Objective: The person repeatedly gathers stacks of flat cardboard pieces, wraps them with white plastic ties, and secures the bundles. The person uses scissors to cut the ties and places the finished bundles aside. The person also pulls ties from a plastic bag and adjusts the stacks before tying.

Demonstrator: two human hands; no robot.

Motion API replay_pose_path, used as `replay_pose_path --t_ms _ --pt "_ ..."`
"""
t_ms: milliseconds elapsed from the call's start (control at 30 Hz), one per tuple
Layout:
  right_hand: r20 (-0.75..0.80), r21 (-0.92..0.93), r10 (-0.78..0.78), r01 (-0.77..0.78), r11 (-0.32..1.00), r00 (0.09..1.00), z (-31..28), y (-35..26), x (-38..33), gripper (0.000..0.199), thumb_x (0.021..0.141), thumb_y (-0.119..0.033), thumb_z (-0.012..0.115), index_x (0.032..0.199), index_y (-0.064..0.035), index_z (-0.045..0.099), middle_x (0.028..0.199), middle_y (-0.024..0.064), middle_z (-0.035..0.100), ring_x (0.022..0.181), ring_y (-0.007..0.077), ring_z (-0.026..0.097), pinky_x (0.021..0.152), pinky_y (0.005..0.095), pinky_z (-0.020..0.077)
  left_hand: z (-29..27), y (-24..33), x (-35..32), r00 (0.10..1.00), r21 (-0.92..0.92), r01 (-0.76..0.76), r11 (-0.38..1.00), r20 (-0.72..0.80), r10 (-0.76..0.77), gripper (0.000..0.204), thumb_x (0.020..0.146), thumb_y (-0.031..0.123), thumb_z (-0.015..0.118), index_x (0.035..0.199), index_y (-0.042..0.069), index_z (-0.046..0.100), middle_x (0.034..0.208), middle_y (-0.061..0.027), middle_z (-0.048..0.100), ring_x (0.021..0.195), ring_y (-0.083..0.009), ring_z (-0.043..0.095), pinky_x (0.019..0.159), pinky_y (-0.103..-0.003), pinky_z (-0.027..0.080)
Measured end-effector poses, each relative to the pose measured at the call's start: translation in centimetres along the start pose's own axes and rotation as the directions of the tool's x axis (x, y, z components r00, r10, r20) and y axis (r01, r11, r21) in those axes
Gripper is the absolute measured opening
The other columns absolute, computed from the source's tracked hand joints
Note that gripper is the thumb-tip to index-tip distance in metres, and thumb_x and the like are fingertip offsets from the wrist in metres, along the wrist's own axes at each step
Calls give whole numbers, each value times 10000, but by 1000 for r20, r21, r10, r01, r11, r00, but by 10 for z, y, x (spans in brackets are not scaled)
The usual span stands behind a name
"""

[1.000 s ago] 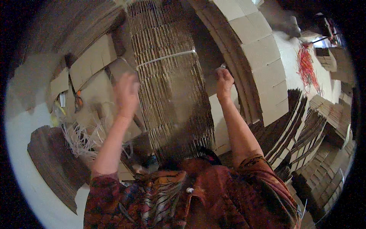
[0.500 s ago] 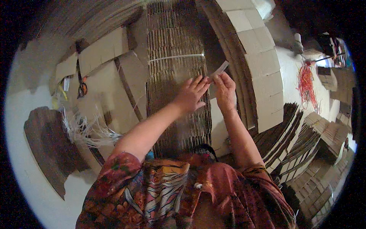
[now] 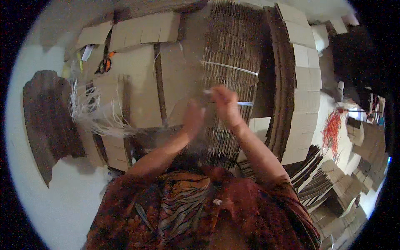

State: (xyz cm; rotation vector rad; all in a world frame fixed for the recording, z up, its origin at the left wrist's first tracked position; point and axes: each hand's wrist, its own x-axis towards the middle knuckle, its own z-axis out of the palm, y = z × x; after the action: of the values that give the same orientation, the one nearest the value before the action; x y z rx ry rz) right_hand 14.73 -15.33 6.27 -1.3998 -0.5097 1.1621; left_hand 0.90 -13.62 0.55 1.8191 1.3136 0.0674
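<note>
A long row of cardboard sheets (image 3: 234, 43) stands packed on edge in front of me, corrugated edges upward. One white strap (image 3: 231, 66) crosses it farther off. A second pale strap (image 3: 245, 103) shows nearer, beside my right hand (image 3: 227, 106). That hand is closed over the row, pinching a whitish strip whose short end (image 3: 207, 91) sticks out to the left. My left hand (image 3: 194, 118) is by the row's left side, lower than the right one; motion smears its fingers, so its grip is unclear.
Scissors with orange-and-black handles (image 3: 105, 63) lie on flat cardboard (image 3: 137, 83) at left. A bunch of loose white strips (image 3: 93, 110) is nearer. Stacked cardboard (image 3: 306, 79) rises on the right, with red strings (image 3: 332, 133) beyond it.
My view has swung, so the row sits farther right. The left hand has left the row's top and moved to its left side. The right hand has carried the strip leftward across the row.
</note>
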Motion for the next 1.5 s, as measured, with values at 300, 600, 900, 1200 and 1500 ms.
replay_pose_path --t_ms 300,600,900,1200,1500 --pt "530 -695 -396 652 304 750 34 94 40 227 620 -136 618 837 -83 577 883 99 589 779 300 567 702 404 473 -14 -79 19 973 -494 -54 868 169 157 642 710 262 657 1227 0 382 1207 -180 445 1163 -306 406 940 -362 338" --pt "563 -704 -495 698 131 661 35 90 43 105 682 -83 576 773 -86 524 724 46 507 742 269 512 960 555 277 35 -142 75 997 615 24 788 -72 26 546 753 354 602 1200 70 466 1199 -128 477 1105 -350 442 887 -455 391" --pt "265 -721 -534 533 443 803 36 102 47 64 826 -87 487 773 -70 520 590 28 581 601 231 581 959 447 301 -18 -132 104 947 -127 47 991 320 -4 257 784 270 538 918 63 610 989 -174 576 892 -302 551 785 -400 432" --pt "361 -768 -482 548 331 798 28 101 49 91 825 -131 489 832 -80 564 668 38 579 689 226 573 967 426 276 -65 -74 46 952 -126 -117 985 267 147 220 758 213 542 754 3 608 740 -180 602 656 -348 564 609 -426 428" --pt "624 -735 -257 666 125 738 30 85 49 164 712 -177 616 869 -131 631 787 35 584 859 224 513 968 516 231 -180 -8 73 798 -749 124 651 465 383 243 768 268 575 855 45 616 607 5 519 486 -105 432 474 -247 387"
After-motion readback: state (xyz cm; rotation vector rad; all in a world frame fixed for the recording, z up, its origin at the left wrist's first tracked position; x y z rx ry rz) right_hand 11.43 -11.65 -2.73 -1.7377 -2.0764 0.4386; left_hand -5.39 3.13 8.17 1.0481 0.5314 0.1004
